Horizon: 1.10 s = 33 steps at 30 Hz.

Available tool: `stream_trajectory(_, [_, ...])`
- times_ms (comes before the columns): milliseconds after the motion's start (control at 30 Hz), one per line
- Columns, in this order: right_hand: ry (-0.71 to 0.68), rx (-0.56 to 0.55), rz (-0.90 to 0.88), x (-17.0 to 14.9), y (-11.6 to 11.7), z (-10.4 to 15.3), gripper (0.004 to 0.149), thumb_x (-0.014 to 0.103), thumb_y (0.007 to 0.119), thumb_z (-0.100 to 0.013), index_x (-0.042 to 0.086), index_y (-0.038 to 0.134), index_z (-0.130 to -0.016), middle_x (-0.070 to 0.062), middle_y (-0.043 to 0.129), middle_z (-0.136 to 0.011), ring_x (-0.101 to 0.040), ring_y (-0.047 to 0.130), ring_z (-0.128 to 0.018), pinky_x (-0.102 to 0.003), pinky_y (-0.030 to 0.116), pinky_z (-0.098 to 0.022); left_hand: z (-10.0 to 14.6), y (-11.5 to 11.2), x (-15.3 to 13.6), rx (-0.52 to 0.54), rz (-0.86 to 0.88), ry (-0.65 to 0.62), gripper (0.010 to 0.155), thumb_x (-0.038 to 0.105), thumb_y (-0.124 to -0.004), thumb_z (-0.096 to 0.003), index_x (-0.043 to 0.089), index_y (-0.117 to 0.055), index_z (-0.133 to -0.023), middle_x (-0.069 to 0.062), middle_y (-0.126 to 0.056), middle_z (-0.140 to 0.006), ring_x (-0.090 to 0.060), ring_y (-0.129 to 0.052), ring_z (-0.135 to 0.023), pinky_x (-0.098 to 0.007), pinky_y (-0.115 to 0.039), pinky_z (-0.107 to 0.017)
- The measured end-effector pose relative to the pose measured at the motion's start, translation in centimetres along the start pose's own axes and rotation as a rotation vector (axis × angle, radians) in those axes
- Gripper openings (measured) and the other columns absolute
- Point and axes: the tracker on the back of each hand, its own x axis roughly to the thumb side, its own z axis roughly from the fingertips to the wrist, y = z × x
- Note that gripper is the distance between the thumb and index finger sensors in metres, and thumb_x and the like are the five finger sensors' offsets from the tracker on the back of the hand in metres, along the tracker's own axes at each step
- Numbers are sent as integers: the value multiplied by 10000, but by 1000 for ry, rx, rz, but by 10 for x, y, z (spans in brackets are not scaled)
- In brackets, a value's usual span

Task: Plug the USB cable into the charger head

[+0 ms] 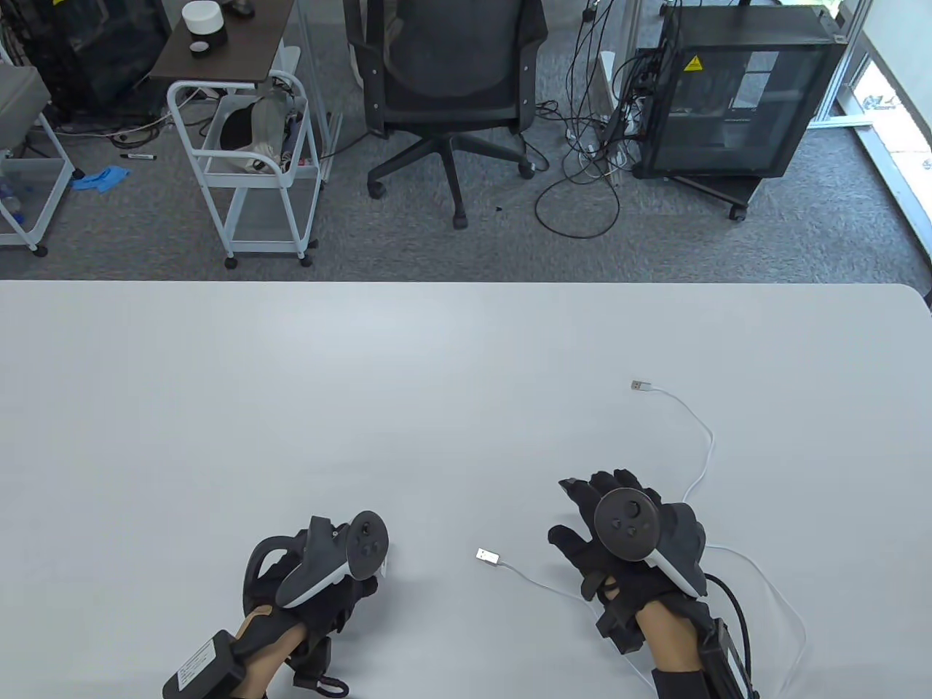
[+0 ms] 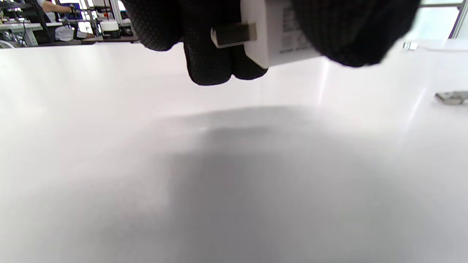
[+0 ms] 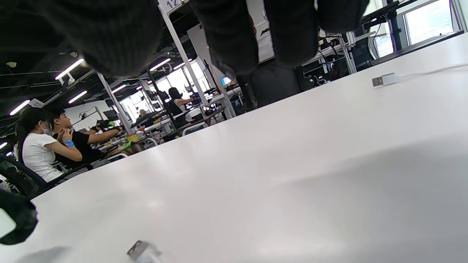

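My left hand (image 1: 342, 582) grips a white charger head (image 2: 281, 36) with its metal prongs (image 2: 234, 34) pointing left in the left wrist view; in the table view only a sliver of it (image 1: 384, 569) shows. A white USB cable (image 1: 703, 466) lies on the table. Its near USB-A plug (image 1: 488, 557) lies between the hands, its far plug (image 1: 641, 385) further back. My right hand (image 1: 582, 513) is over the cable with fingers spread and holds nothing. The near plug also shows in the left wrist view (image 2: 451, 98) and the right wrist view (image 3: 140, 251).
The white table (image 1: 291, 408) spreads ahead of both hands. The cable loops to the right of my right wrist (image 1: 790, 619). Beyond the far edge stand an office chair (image 1: 451, 80), a white cart (image 1: 247, 167) and a black case (image 1: 735, 95).
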Motion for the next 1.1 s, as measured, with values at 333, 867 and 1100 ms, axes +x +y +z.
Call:
stream_trajectory(333, [-7,-2,2,1,2,0,806,598,706,-310,164,639,-985,-256,654,-1068,-529,526,-979,-683,415,-666,8,2,0,14,-17,-27,763,506,-813,-149,390,-648,-885,155,-864,-903,-114,-932,-864,-381,-730,-757])
stream_trajectory(867, [-165,145,-42,59,48,-1,834,617,696,-301,160,594,-991,-227,657,-1066,-505,553,-981,-672,434,-673,12,2,11,11,-40,-76,765,523,-792,-151,371,-648,-886,146,-861,-890,-131,-923,-857,-394,-724,-752])
stream_trajectory(1100, [-145,148,-29,65,59,-4,835,609,708,-299,123,597,-968,-215,685,-1032,-500,582,-967,-667,453,-669,13,1,9,-1,-37,-71,766,525,-790,-151,362,-650,-886,139,-865,-882,-131,-924,-851,-400,-721,-750])
